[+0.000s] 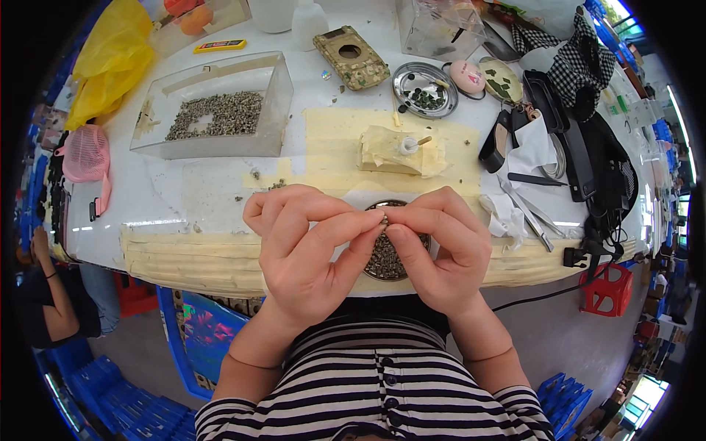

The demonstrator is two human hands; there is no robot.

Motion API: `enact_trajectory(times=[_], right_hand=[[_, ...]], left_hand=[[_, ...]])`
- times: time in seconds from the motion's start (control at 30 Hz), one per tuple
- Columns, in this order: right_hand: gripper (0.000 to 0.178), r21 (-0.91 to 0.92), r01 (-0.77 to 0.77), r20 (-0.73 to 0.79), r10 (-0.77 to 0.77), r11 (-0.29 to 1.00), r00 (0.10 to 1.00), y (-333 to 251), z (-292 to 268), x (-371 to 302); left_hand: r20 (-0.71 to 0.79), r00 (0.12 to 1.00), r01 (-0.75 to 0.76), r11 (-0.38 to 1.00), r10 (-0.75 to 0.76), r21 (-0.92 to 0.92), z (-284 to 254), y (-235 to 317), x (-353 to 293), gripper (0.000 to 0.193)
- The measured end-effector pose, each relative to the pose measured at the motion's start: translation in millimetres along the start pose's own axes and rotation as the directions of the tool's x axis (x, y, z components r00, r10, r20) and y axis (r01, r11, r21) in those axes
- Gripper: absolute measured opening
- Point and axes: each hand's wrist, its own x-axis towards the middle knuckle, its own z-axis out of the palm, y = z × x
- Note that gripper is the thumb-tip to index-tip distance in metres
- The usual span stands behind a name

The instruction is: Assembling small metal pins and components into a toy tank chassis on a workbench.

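Observation:
My left hand (305,253) and my right hand (447,250) meet fingertip to fingertip near the table's front edge. Between their thumbs and index fingers is pinched a small metallic part (384,220), mostly covered by the fingers, so its exact kind does not show. Directly below lies a round dish (387,280), filled with many small grey-brown metal pieces (385,259). Beyond the hands, a tape-covered block (382,160) carries a small white cup (409,145) with a thin stick in it.
A clear plastic box (283,110) at the back left holds more small metal pieces. Behind stand a camouflage-patterned box-shaped piece (351,59) and a round metal tray (398,88) with dark green bits. Tweezers (531,220), straps and a black bag (614,165) lie right.

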Motion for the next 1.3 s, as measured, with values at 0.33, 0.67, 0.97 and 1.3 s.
enact_trajectory(times=[0.33, 0.67, 0.97, 1.3], right_hand=[[0.010, 0.107, -0.024, -0.007, 0.025, 0.994, 1.000, 5.0, -5.7, 2.6], [0.022, -0.503, 0.183, -0.070, -0.250, 0.845, 0.966, 4.3, -28.7, 41.4], [0.015, -0.523, 0.201, 0.019, -0.224, 0.828, 0.974, 14.4, -22.9, 54.6], [0.011, -0.124, 0.140, -0.172, -0.161, 0.982, 0.972, 1.2, -19.5, 26.3]], left_hand=[[0.025, 1.000, -0.005, 0.999, 0.006, -0.037, 1.1, 1.2, 3.3, 0.027], [0.028, 0.999, 0.048, 0.998, -0.046, -0.049, 0.2, 0.8, 2.6, 0.027], [-0.016, 0.994, 0.107, 0.988, -0.110, -0.112, 0.3, -1.4, -0.1, 0.027], [-0.002, 0.989, 0.149, 0.981, -0.150, -0.126, -1.1, -1.9, -0.8, 0.024]])
